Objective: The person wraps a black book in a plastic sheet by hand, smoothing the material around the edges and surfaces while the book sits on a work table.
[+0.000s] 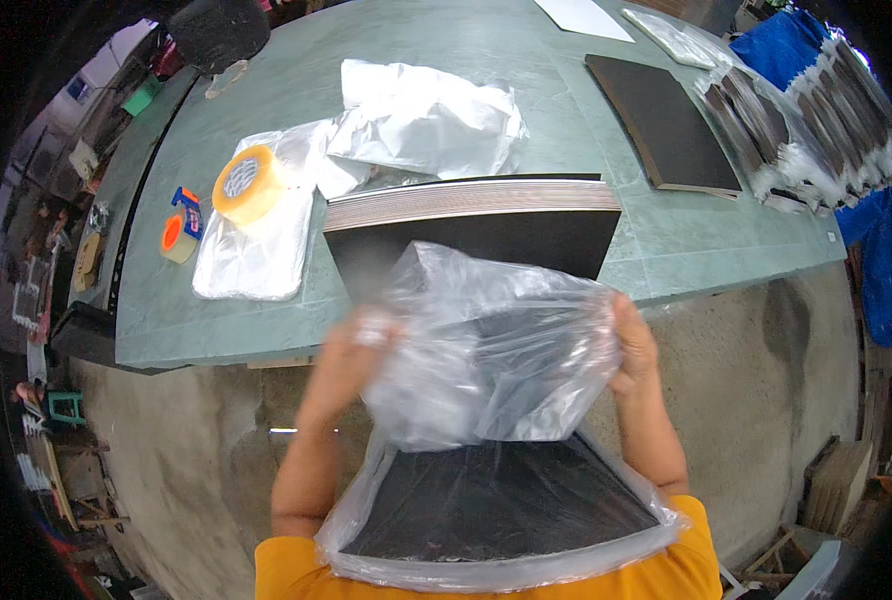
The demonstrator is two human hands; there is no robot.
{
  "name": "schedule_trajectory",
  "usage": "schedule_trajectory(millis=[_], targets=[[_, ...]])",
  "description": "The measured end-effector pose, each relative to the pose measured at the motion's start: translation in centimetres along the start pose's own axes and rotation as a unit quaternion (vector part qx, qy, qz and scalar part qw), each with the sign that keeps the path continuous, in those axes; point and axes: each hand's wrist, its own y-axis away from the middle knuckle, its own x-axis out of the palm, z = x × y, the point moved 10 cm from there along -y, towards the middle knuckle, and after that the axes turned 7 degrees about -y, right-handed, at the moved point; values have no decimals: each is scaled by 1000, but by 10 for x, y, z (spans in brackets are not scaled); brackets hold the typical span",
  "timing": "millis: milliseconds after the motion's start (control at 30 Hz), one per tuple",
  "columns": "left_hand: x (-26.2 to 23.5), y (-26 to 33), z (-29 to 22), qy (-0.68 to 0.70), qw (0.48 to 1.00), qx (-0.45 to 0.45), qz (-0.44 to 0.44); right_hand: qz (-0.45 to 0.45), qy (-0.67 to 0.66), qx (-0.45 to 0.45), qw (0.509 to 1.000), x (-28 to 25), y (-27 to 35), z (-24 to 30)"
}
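In front of my chest a clear plastic bag (546,375) covers a flat black board (496,500), its lower end resting near my body. The bag's upper part is crumpled and pulled wide between both hands. My left hand (351,345), smeared by motion, is closed on the bag's left side. My right hand (634,345) grips its right side, with fingers curled round the plastic. Just beyond, at the table's near edge, stands a thick stack of black boards (466,235), partly hidden by the bag; its pale layered edges face up.
Clear plastic bags (251,260) lie left on the green table (246,340), under a roll of clear tape (244,190). Beside them is a tape dispenser (181,230). More crumpled plastic (421,120) lies behind. At right are a dark board stack (661,120) and several bagged boards (846,120).
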Motion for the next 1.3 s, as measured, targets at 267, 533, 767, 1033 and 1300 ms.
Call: schedule_trajectory(millis=[267, 533, 767, 1033, 1300], targets=[[-187, 63, 39, 61, 867, 123, -478, 81, 292, 57, 951, -18, 14, 6], [62, 15, -92, 84, 982, 92, 144, 164, 106, 137, 971, 70, 2, -70], [-103, 14, 14, -224, 920, -9, -322, 200, 78, 132, 968, 67, 15, -43], [91, 52, -105, -157, 915, 229, 292, 257, 347, -324, 842, 155, 40, 29], [42, 17, -101, 140, 962, 191, 133, 176, 119, 77, 974, 77, -12, -39]])
